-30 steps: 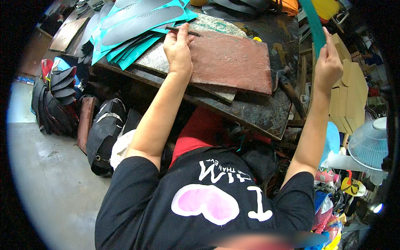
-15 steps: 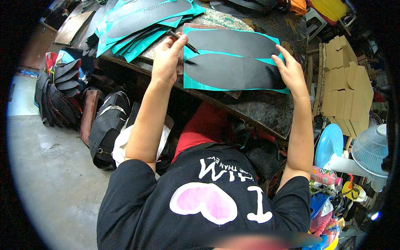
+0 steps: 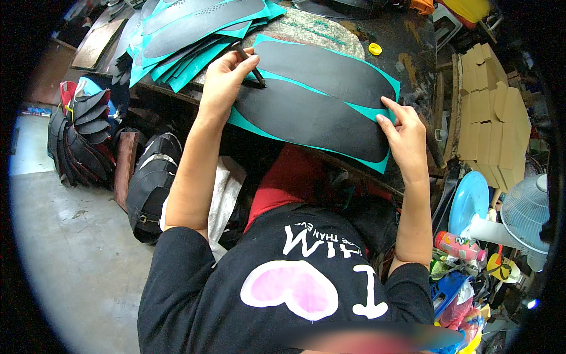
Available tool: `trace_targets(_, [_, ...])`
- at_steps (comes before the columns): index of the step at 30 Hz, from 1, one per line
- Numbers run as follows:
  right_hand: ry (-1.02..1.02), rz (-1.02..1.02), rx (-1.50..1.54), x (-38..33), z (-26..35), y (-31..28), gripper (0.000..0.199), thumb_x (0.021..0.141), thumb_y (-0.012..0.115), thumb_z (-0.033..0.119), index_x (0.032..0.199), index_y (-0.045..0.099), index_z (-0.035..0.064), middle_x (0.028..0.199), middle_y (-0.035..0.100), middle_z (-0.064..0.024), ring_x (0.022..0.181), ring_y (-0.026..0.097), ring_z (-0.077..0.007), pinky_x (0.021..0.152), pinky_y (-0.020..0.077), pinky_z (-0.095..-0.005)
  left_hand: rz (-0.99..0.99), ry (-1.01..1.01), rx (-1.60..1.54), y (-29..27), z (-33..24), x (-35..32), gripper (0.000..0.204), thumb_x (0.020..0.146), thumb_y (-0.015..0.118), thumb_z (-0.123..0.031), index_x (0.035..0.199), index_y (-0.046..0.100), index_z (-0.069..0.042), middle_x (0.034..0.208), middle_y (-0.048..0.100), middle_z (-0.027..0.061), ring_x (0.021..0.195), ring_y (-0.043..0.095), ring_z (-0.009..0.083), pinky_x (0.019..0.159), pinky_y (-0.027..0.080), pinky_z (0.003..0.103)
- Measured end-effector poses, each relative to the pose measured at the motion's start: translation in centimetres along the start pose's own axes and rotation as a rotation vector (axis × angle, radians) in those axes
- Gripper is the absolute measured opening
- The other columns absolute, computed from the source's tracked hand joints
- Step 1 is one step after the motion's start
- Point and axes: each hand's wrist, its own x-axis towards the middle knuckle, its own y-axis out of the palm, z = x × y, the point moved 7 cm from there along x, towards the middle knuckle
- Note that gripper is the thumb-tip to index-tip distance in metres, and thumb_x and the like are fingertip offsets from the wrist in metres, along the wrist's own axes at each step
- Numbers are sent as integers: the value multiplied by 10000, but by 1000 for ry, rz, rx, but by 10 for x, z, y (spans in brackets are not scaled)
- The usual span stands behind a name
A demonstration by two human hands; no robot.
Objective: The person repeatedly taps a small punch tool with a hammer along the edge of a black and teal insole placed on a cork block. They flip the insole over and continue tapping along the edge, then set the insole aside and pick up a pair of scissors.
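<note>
Two long black sole-shaped pieces, a far one (image 3: 318, 62) and a near one (image 3: 312, 115), lie side by side on a teal sheet (image 3: 359, 110). My left hand (image 3: 224, 79), at the sheet's left end, holds a slim black pen-like tool (image 3: 252, 68) between thumb and fingers. Its lower tip points at the left part of the near piece; whether it touches cannot be told. At the right end, my right hand (image 3: 407, 133) grips the sheet's edge between thumb and fingers. The near edge of the sheet overhangs the table edge.
A pile of similar teal-backed black pieces (image 3: 200, 35) lies at the far left of the dark table (image 3: 407, 41). Behind the sheet are a round speckled slab (image 3: 330, 38) and a yellow ring-shaped thing (image 3: 375, 49). Cardboard boxes (image 3: 492, 118) and a fan (image 3: 527, 206) stand to the right.
The sheet has turned clockwise, its right end coming nearer to me, and now overhangs the table edge. Both hands moved with it; the yellow ring has come into sight.
</note>
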Motion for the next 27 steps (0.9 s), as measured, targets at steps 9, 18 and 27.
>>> trace_targets(9, [61, -65, 38, -11, 2, -5, 365, 847, 727, 171, 1202, 682, 99, 816, 523, -48, 658, 484, -137, 635, 442, -287, 11, 91, 78, 4, 5, 24, 359, 888, 711, -249, 1118, 678, 25, 942, 680, 35, 874, 600, 88, 835, 454, 230])
trace_targets(18, [38, -240, 262, -23, -35, -15, 334, 988, 584, 247, 1257, 626, 54, 841, 576, -9, 705, 497, -55, 609, 424, -219, -100, 419, 191, 42, -48, 41, 332, 833, 775, -270, 989, 718, 17, 869, 714, 68, 794, 640, 98, 754, 496, 240])
trace_targets(27, [37, -223, 374, -26, -58, -4, 376, 1018, 522, 322, 1278, 610, 64, 744, 551, 18, 656, 484, -47, 575, 408, -209, 294, 659, 379, 253, -25, 135, 214, 767, 795, -184, 930, 750, -53, 840, 734, 100, 757, 704, 182, 696, 545, 306])
